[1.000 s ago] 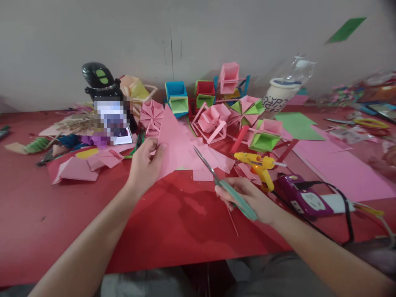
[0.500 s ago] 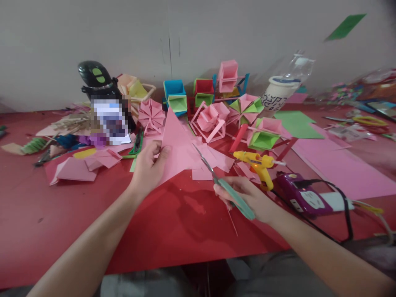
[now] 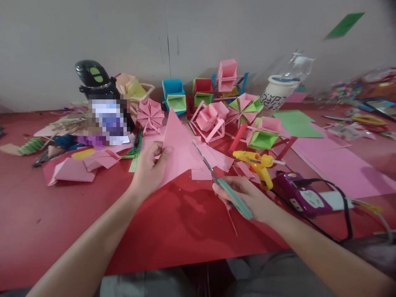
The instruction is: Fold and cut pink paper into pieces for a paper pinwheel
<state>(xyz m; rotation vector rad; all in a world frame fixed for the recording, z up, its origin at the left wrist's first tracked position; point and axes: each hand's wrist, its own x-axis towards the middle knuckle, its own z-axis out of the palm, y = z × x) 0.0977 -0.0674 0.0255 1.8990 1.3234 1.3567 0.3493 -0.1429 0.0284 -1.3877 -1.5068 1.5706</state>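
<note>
My left hand pinches the left side of a folded pink paper, its pointed tip upward, held over the red table. In my right hand are scissors with green handles. Their blades point up and left, close to the paper's right edge; whether they touch it I cannot tell. A thin pink strip hangs below the right hand. Beyond the paper lie more pink paper pieces. Just right of the scissors rests a yellow glue gun.
Folded paper models line the back. A phone leans on a black holder at left. To the right are a purple power strip with cables, pink sheets, a green sheet and a white cup.
Both hands stay almost in place. The pink paper's tip has tilted slightly to the right, and the whole view has shifted a little.
</note>
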